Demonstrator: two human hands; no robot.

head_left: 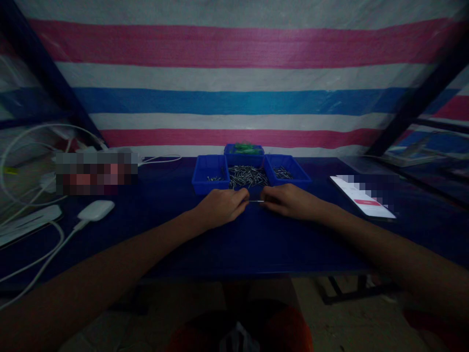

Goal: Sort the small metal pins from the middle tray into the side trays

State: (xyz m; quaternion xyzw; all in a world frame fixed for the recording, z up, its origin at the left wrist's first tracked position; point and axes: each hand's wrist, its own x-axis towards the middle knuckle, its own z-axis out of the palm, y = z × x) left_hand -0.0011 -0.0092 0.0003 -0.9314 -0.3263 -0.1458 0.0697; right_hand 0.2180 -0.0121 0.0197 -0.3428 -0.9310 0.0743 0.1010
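Between my hands a thin metal rod (254,201) runs level above the blue table (234,249). My left hand (224,207) is closed on its left end, and my right hand (286,201) pinches its right end. Just beyond the hands lies a pile of small metal pins (247,176). A blue bin (205,185) on the left and another blue bin (293,182) on the right hold some similar pieces. Behind the pile, a third blue bin (244,159) holds green material (245,146).
At the right lies a phone (377,209) with a lit screen. On the left are a white charger (95,211), white cables (58,249) and another flat device (31,222). A striped sheet (234,102) hangs behind the table, between dark metal posts.
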